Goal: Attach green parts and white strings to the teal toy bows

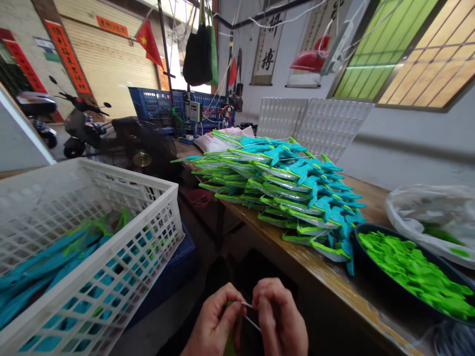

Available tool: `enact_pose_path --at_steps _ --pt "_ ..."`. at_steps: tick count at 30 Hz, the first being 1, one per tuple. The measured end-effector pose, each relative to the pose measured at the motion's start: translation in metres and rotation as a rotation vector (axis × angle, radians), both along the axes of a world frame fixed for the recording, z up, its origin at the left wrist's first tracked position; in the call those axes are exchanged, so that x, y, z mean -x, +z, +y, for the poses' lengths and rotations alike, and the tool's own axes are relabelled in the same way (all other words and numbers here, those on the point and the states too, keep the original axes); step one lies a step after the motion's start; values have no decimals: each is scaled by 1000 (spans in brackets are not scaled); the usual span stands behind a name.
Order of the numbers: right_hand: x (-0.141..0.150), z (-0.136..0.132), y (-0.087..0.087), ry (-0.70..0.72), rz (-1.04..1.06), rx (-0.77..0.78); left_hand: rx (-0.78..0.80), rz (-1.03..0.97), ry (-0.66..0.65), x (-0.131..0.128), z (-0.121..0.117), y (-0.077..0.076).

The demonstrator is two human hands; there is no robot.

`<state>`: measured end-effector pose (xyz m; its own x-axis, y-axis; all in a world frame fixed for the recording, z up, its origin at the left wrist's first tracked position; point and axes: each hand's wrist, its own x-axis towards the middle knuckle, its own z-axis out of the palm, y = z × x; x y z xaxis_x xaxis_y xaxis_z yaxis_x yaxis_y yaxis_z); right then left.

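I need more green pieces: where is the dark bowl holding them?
In the head view, the dark bowl sits at lower right on the wooden table, between the teal-and-green stack and a clear plastic bag.

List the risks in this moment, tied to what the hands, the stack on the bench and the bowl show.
1. The left hand and right hand pinch a thin wire over the floor gap, so it may well slip and drop.
2. The stack of teal and green pieces overhangs the wooden bench edge; a nudge might tip it.
3. The dark bowl of green parts sits near that edge and could be knocked.
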<state>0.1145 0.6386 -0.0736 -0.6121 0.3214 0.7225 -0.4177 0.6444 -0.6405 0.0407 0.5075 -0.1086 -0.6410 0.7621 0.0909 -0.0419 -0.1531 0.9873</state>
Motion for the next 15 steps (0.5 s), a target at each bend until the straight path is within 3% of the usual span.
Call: enact_pose_path --at_steps 3,5,7,10,15 --pt "-4 -7 -9 65 -28 -199 6 22 42 -1 -2 -1" --pt "-6 -11 -13 56 -65 -202 0 61 52 -3 -3 -1" --pt "-7 -12 -16 39 -87 -134 -4 66 52 -5 -5 0" --pt "-7 -9 -20 133 -119 2 -2 64 70 -6 -8 3" --pt "-9 -6 -26 221 -279 388 -25 74 42 -5 -13 3"
